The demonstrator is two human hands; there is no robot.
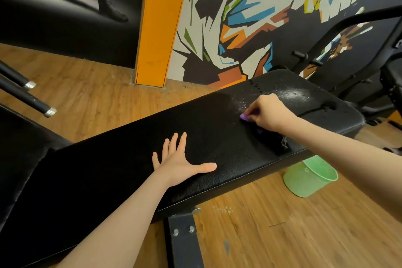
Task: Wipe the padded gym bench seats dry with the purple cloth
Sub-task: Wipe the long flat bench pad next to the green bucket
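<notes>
Near half of bench seat [121, 172] looks dry; right hand [266, 113] grips purple cloth [244, 117] beside wet droplets [291, 93], left hand [180, 159] rests flat, fingers spread

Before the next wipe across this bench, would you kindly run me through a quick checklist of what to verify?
1. Purple cloth in the right hand: ok, fingers curl round it.
2. Cloth touching the bench seat: ok.
3. Left hand steadying the seat: ok, flat, fingers spread.
4. Seat dry: not ok, droplets remain beyond the right hand.
5. Stroke path towards the wet patch: ok, nothing lies there.
6. Green bucket clear of the work: ok, on the floor under the seat's edge.
</notes>
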